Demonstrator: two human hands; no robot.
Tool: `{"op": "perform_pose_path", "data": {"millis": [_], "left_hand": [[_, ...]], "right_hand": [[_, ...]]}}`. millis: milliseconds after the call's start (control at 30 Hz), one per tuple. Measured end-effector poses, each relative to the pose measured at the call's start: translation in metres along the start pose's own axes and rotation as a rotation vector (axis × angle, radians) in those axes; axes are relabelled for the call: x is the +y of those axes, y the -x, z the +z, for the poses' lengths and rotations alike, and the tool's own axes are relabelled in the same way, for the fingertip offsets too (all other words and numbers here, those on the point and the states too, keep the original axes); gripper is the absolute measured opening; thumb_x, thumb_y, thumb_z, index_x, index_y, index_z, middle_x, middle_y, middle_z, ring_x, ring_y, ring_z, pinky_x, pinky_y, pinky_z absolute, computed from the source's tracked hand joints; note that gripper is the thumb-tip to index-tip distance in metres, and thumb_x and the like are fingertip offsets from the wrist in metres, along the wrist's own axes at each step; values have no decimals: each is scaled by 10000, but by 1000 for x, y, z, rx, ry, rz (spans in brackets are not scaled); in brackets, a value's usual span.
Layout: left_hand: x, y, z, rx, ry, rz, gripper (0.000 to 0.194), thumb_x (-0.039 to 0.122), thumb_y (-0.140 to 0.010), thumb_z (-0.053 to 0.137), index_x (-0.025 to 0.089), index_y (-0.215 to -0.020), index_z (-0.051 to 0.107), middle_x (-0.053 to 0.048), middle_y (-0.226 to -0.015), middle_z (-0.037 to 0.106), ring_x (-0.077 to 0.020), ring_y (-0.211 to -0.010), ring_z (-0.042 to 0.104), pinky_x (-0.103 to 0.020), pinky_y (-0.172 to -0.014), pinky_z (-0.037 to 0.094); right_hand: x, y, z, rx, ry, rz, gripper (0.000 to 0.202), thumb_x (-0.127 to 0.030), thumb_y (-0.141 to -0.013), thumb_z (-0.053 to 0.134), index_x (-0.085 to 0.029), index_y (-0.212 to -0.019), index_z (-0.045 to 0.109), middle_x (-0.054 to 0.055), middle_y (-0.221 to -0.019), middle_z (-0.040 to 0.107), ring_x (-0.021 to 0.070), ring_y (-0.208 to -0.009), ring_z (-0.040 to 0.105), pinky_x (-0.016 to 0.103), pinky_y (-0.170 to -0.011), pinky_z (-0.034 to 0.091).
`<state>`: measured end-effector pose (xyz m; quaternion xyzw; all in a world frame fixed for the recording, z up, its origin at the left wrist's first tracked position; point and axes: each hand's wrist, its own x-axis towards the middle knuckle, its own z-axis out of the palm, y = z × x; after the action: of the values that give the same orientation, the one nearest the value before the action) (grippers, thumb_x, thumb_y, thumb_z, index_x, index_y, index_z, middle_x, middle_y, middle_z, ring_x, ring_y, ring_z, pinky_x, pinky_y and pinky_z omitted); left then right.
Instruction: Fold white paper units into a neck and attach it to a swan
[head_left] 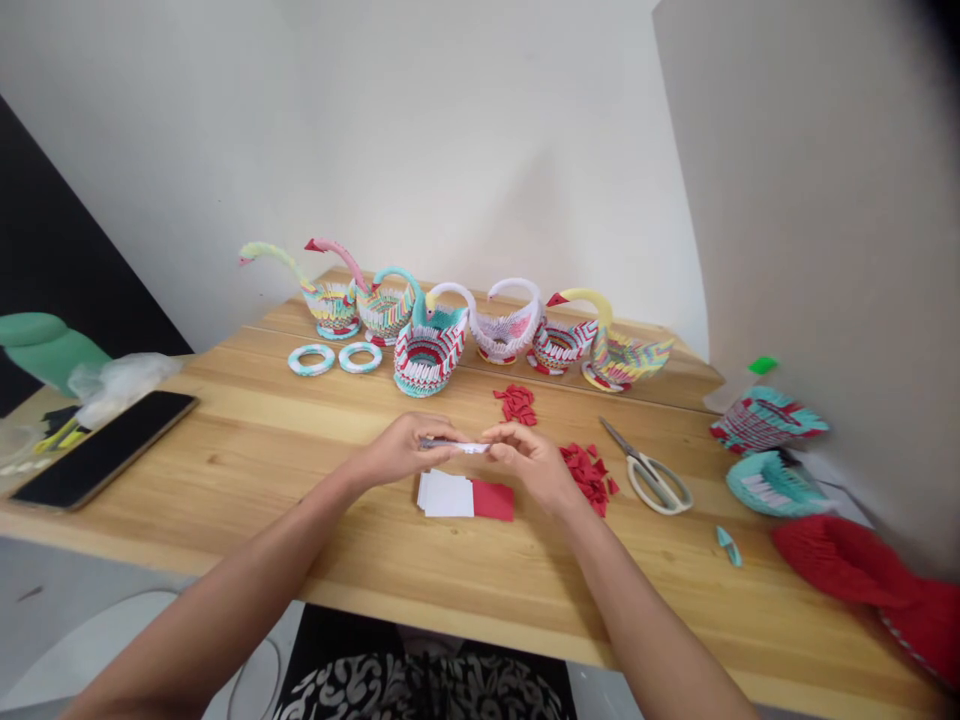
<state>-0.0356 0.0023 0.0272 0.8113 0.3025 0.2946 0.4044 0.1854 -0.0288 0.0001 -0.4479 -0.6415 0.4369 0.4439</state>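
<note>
My left hand (401, 450) and my right hand (534, 465) are closed on the two ends of a small white piece of paper (472, 449), held just above the table. A thin grey edge shows under my left fingers; I cannot make out what it is. Below the hands lie a stack of white paper rectangles (448, 495) and, touching it on the right, red paper rectangles (493, 501). By my right wrist is a pile of small folded red paper pieces (587, 478). A smaller red pile (516, 405) lies beyond my hands.
Scissors (651, 475) lie right of the red pile. Several folded-paper swans (430, 355) line the back, with two paper rings (311, 360) at left. A phone (105, 448) rests near the left edge. Paper parts (772, 485) and red cloth (855, 570) are at right.
</note>
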Motion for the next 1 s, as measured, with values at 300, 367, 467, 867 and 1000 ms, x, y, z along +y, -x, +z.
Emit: {"op": "perform_pose_path", "data": {"millis": [300, 367, 467, 867, 1000], "left_hand": [[5, 0, 5, 1, 18, 5, 231, 311, -828, 596, 138, -904, 729, -55, -790, 700, -149, -705, 594, -221, -628, 421], [4, 0, 5, 1, 34, 0, 216, 298, -818, 609, 133, -894, 726, -58, -802, 707, -153, -722, 606, -222, -644, 434], [3, 1, 6, -18, 65, -8, 206, 290, -803, 628, 129, -893, 721, -62, -823, 713, -159, -744, 620, -224, -665, 449], [-1, 1, 7, -21, 62, -12, 212, 307, -815, 621, 128, -874, 716, -53, -798, 701, -151, -726, 615, -217, -641, 441], [-3, 0, 6, -4, 12, -12, 222, 319, -823, 612, 131, -876, 717, -51, -789, 690, -149, -722, 609, -222, -647, 435]], "right_hand": [[5, 2, 5, -127, -434, 301, 277, -404, -693, 770, -200, -862, 690, -10, -716, 685, 108, -660, 634, 253, -710, 481], [7, 2, 7, -141, -486, 322, 276, -395, -673, 788, -195, -838, 692, -13, -704, 684, 102, -643, 631, 247, -702, 482], [8, 1, 8, -165, -526, 318, 282, -389, -661, 800, -185, -822, 693, -11, -684, 682, 100, -631, 628, 243, -693, 481], [8, 2, 17, -90, -459, 280, 282, -404, -671, 787, -190, -797, 654, -14, -667, 671, 114, -636, 612, 255, -692, 459], [9, 1, 23, -32, -382, 261, 286, -427, -686, 762, -194, -798, 639, -11, -657, 666, 127, -629, 610, 275, -700, 471]]}}
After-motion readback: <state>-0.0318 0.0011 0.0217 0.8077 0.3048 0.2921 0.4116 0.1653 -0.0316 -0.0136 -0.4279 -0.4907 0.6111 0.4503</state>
